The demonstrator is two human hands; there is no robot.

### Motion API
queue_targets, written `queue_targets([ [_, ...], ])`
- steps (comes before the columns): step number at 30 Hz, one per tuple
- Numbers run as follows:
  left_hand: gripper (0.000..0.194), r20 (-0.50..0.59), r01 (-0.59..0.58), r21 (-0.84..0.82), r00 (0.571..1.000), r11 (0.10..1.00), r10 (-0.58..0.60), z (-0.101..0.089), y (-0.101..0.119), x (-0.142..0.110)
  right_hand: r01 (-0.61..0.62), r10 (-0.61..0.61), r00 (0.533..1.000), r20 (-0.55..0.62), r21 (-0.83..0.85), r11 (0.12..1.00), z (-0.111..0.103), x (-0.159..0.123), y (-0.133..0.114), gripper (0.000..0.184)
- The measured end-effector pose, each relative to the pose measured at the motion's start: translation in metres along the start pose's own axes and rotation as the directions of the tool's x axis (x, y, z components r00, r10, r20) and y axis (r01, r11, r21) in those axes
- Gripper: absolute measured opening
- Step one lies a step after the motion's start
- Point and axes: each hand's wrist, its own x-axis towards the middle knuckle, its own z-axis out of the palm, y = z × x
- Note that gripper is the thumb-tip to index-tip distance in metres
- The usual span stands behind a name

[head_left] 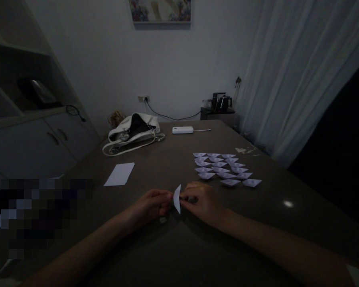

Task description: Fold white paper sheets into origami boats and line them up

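Observation:
A small white paper boat (176, 199) is held upright on its end above the near part of the table. My left hand (154, 205) pinches it from the left, thumb and fingers pressed together at its edge. From the other side my right hand (202, 201) grips it, with the fingers curled. Beyond my right hand, several folded paper boats (220, 170) stand in rows on the table. A stack of white paper sheets (120, 174) lies flat past my left hand.
On the brown table (173, 159) a white handbag (136, 131) sits at the far left, and a white power bank (182, 130) with a short cable lies at the back. A blurred patch (42, 211) covers the left edge. White curtains (275, 79) hang at right.

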Motion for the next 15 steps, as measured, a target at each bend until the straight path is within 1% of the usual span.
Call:
queue_targets([
  [6,0.03,-0.056,0.001,0.06,0.998,0.998,0.003,0.002,-0.001,0.0,-0.004,0.005,1.0,-0.017,0.027,1.0,0.001,0.001,-0.001,0.004],
  [8,0.032,-0.093,-0.014,0.126,0.995,0.992,0.026,0.0,-0.005,0.002,-0.007,0.008,1.0,-0.025,0.042,0.999,0.001,0.001,-0.003,0.004],
  [11,0.034,-0.134,-0.028,0.215,0.989,0.976,0.058,-0.002,-0.009,0.006,0.023,-0.018,0.998,-0.065,0.086,0.996,0.001,0.001,-0.006,0.006],
  [13,0.033,-0.138,-0.032,0.195,0.989,0.98,0.06,-0.002,-0.01,0.007,0.03,-0.02,0.995,-0.097,0.11,0.993,0.001,0.002,-0.007,0.007],
  [15,0.034,-0.131,-0.028,0.15,0.99,0.988,0.048,0.0,-0.009,0.007,-0.01,0.03,0.99,-0.141,0.143,0.99,0.001,0.002,-0.006,0.005],
])
